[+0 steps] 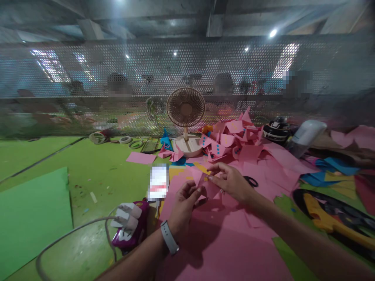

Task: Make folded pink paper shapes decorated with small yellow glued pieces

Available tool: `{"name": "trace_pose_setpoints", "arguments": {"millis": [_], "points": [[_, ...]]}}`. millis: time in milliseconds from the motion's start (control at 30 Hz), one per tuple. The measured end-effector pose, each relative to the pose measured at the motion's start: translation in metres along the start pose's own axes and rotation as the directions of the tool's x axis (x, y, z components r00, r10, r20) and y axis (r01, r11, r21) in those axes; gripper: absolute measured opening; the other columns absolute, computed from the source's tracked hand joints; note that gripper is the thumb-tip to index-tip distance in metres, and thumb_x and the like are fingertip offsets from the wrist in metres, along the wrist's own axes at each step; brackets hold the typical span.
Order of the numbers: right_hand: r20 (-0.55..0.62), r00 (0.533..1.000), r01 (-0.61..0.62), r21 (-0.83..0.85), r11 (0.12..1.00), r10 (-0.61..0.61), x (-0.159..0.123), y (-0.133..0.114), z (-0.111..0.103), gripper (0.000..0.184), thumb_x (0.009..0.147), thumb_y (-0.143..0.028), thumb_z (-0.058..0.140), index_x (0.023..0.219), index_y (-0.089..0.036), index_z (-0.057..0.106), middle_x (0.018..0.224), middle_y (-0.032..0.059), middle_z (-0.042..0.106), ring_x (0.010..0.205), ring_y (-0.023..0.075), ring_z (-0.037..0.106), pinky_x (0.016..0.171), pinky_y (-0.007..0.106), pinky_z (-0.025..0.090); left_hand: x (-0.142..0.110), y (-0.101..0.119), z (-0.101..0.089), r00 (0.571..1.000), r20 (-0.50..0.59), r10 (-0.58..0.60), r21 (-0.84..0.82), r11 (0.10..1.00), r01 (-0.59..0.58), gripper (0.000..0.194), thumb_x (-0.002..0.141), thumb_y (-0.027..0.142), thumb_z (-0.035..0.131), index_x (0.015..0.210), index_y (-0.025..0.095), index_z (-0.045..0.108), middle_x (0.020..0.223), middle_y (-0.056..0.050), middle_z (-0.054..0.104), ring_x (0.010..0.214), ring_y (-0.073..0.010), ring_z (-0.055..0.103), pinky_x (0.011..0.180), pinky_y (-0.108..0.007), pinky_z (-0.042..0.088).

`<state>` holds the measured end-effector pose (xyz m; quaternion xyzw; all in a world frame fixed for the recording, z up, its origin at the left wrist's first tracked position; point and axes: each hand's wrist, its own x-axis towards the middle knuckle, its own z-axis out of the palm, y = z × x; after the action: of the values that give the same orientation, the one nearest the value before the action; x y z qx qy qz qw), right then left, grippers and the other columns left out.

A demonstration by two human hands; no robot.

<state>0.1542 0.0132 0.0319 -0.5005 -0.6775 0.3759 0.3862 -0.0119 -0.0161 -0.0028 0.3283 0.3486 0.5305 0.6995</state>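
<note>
Head view: a green table (96,164) with a round fan (186,109) standing near the back. The places below go by the fan.
Held paper: a small folded pink paper (199,177) is up in the two hands, in front of the fan and a little to its right.
Left hand: the left hand (187,199) has its fingers curled and pinches the low left part of the small folded pink paper. A pale watch band (169,238) goes round the wrist.
Right hand: the right hand (230,180) pinches the other side with thumb and pointing finger. A yellow spot shows by its fingertips; it looks like a sticker, but it is too small to be sure.
Big pink sheet: the big pink sheet (228,249) lies flat in front of the fan, under both hands.
Pink heap: a messy heap of folded pink papers (227,138) is just right of the fan. Some have blue dots.
Phone: a lit phone (158,181) is in front of the fan, to the left, with a cord in it.
Purple box: the purple box (131,230) is nearer than the phone, also left of the fan, with white plugs (126,216) on top.
Black tray: the black tray (299,197) is far right of the fan, nearer the front, with a yellow tool (319,216) in it.
</note>
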Motion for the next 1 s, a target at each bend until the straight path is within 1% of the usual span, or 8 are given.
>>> {"name": "trace_pose_setpoints", "arguments": {"millis": [200, 300, 367, 467, 567, 733, 833, 1000], "points": [[0.025, 1.000, 0.004, 0.032, 0.999, -0.004, -0.0009, -0.0006, 0.0001, 0.024, 0.078, -0.032, 0.056, 0.096, -0.017, 0.055, 0.090, 0.0030, 0.059, 0.053, 0.0079, 0.051, 0.043, 0.020, 0.042, -0.0019, 0.0027, 0.0013, 1.000, -0.008, 0.001, 0.012, 1.000, -0.001, 0.028, 0.066, 0.022, 0.072, 0.086, 0.019, 0.052, 0.079, 0.001, 0.054, 0.075, -0.0124, 0.056, 0.068, -0.029, 0.051], [0.048, 0.999, 0.019, 0.009, 1.000, -0.020, -0.0013, 0.0003, 0.0015, 0.020, 0.078, -0.032, 0.056, 0.091, -0.018, 0.057, 0.085, 0.0019, 0.061, 0.053, 0.0082, 0.051, 0.043, 0.019, 0.041, -0.0028, 0.0049, 0.0016, 0.999, 0.022, -0.043, 0.039, 0.998, 0.042, 0.024, 0.068, 0.025, 0.070, 0.085, 0.018, 0.054, 0.081, -0.001, 0.057, 0.076, -0.0143, 0.057, 0.066, -0.029, 0.051], [0.062, 0.998, 0.028, -0.012, 1.000, -0.027, -0.0015, 0.0009, 0.0031, 0.018, 0.078, -0.031, 0.056, 0.089, -0.018, 0.058, 0.082, 0.0013, 0.061, 0.051, 0.0078, 0.050, 0.043, 0.019, 0.041, -0.0031, 0.0058, 0.0019, 0.997, 0.030, -0.076, 0.069, 0.995, 0.074, 0.022, 0.069, 0.027, 0.069, 0.083, 0.017, 0.056, 0.081, -0.002, 0.058, 0.073, -0.0137, 0.056, 0.063, -0.028, 0.051], [0.080, 0.996, 0.026, -0.011, 1.000, -0.025, -0.0021, 0.0012, 0.0053, 0.018, 0.079, -0.031, 0.055, 0.090, -0.018, 0.059, 0.079, 0.0008, 0.061, 0.049, 0.0077, 0.049, 0.043, 0.019, 0.040, -0.0034, 0.0064, 0.0025, 0.995, -0.001, -0.096, 0.076, 0.993, 0.096, 0.019, 0.068, 0.030, 0.069, 0.076, 0.017, 0.057, 0.074, 0.000, 0.056, 0.067, -0.0116, 0.053, 0.059, -0.026, 0.051], [0.081, 0.996, 0.029, -0.020, 0.999, -0.028, -0.0027, 0.0010, 0.0059, 0.017, 0.079, -0.031, 0.055, 0.089, -0.018, 0.060, 0.076, 0.0004, 0.061, 0.048, 0.0074, 0.048, 0.042, 0.019, 0.039, -0.0034, 0.0071, 0.0028, 0.996, -0.037, -0.083, 0.058, 0.995, 0.085, 0.021, 0.067, 0.032, 0.069, 0.069, 0.017, 0.055, 0.064, 0.002, 0.051, 0.061, -0.0100, 0.050, 0.058, -0.025, 0.051], [0.074, 0.996, 0.042, -0.026, 0.999, -0.040, -0.0033, 0.0009, 0.0062, 0.016, 0.078, -0.030, 0.056, 0.087, -0.017, 0.061, 0.076, 0.0007, 0.062, 0.048, 0.0076, 0.049, 0.042, 0.019, 0.039, -0.0012, 0.0064, 0.0010, 0.997, 0.005, -0.076, 0.156, 0.985, 0.074, 0.023, 0.066, 0.034, 0.069, 0.075, 0.015, 0.060, 0.071, 0.000, 0.055, 0.062, -0.0113, 0.052, 0.056, -0.026, 0.050], [0.068, 0.997, 0.051, -0.038, 0.998, -0.048, -0.0030, 0.0014, 0.0062, 0.016, 0.078, -0.029, 0.056, 0.087, -0.017, 0.062, 0.076, 0.0012, 0.062, 0.049, 0.0082, 0.050, 0.043, 0.020, 0.040, 0.0002, 0.0049, 0.0001, 0.998, 0.004, -0.058, 0.189, 0.980, 0.057, 0.023, 0.066, 0.035, 0.069, 0.072, 0.014, 0.059, 0.068, 0.001, 0.054, 0.061, -0.0111, 0.052, 0.056, -0.026, 0.050], [0.053, 0.997, 0.053, -0.033, 0.998, -0.051, -0.0018, 0.0016, 0.0046, 0.017, 0.080, -0.029, 0.053, 0.086, -0.016, 0.062, 0.076, 0.0024, 0.063, 0.053, 0.0100, 0.054, 0.046, 0.021, 0.045, 0.0000, 0.0054, 0.0014, 0.999, -0.005, -0.044, 0.194, 0.980, 0.044, 0.024, 0.065, 0.034, 0.070, 0.066, 0.015, 0.057, 0.066, 0.002, 0.053, 0.058, -0.0099, 0.050, 0.056, -0.025, 0.050]]}}
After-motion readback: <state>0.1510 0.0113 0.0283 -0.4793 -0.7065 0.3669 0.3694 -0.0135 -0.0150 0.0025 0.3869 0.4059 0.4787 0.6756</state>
